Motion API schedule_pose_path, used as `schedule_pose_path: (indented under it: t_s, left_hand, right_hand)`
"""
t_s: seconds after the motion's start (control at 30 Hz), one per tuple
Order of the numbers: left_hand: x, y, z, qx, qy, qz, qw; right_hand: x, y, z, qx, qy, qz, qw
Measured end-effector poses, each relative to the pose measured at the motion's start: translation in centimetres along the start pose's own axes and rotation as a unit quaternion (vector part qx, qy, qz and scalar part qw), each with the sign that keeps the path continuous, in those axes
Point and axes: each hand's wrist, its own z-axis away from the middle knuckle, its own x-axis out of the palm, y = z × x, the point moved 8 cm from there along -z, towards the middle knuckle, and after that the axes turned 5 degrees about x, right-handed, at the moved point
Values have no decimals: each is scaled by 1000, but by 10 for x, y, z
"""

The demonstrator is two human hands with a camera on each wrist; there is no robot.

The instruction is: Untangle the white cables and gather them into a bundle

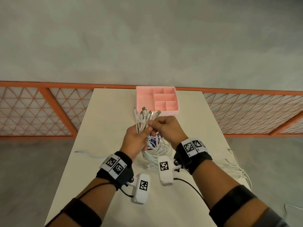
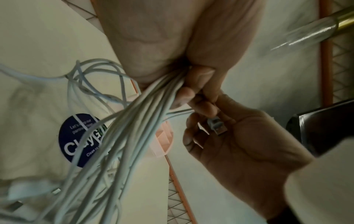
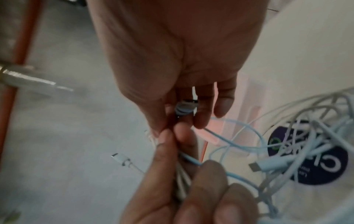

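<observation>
Above a round navy sticker [image 2: 80,141] (seemingly "Clayg…"), white cables [image 1: 142,122] in both hands' grip.

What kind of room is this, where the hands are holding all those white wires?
Probably a workroom set up for recording, not a home: a plain white table, a bare grey floor and an orange mesh fence. A pink divided tray stands on the table.

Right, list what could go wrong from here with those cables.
The left hand grips the cable bundle while the tails lie looped on the table; lifting may tighten knots. The right hand pinches one plug; a hard pull could loosen the grip. One stray cable could be missed.
</observation>
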Motion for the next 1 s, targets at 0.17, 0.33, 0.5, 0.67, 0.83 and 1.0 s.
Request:
schedule_pose_path:
  t_s: [0.17,0.33,0.5,0.67,0.83,1.0]
  left_hand:
    - [-1,-12,6,-37,-1,26,999]
    - [-9,-30,12,-66,2,33,997]
    - [-27,-55,15,-101,36,26,994]
    - [-52,-81,20,-123,70,-14,990]
    - [-72,-96,20,-147,107,-24,983]
    - [-75,-103,19,-166,120,-32,978]
  right_hand:
    - [-9,-11,-6,-25,25,29,999]
    - [-36,-50,-9,-77,94,-97,988]
    - [-81,-116,-5,-175,141,-276,935]
    - [-148,-176,12,-300,224,-369,851]
    - [-214,-170,25,-324,367,-424,762]
    - [-255,-135,29,-310,461,-363,748]
